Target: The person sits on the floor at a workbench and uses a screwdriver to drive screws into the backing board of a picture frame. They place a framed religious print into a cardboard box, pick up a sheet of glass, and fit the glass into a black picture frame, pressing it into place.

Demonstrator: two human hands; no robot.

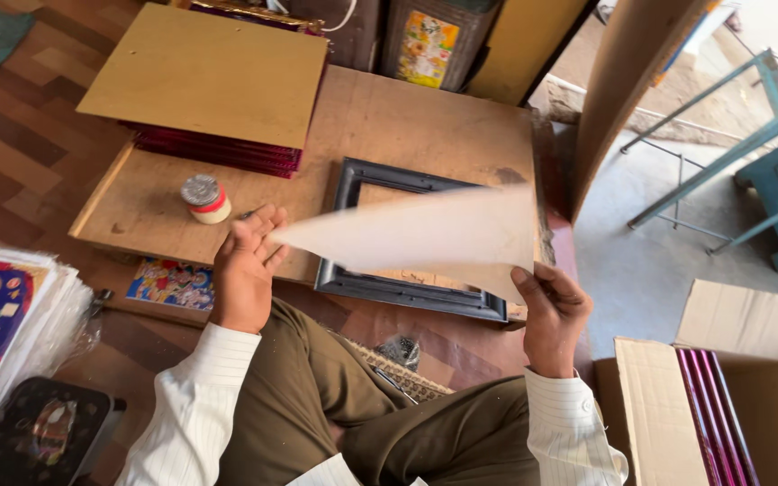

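Observation:
My right hand (551, 310) grips the near right corner of a pale sheet (434, 234), which hangs blurred in the air above a black picture frame (398, 290). The frame lies flat on a low wooden board (389, 121). My left hand (249, 261) is at the sheet's left tip with its fingers spread; I cannot tell whether it touches the sheet. A small round tin with a silver lid (204, 198) stands just left of that hand.
A tan board on a stack of dark red frames (218, 148) lies at the back left. Colourful prints (2, 315) are piled at the left and a cardboard box with pink-red frames (713, 414) stands at the right. A blue metal stand (767, 153) is outside.

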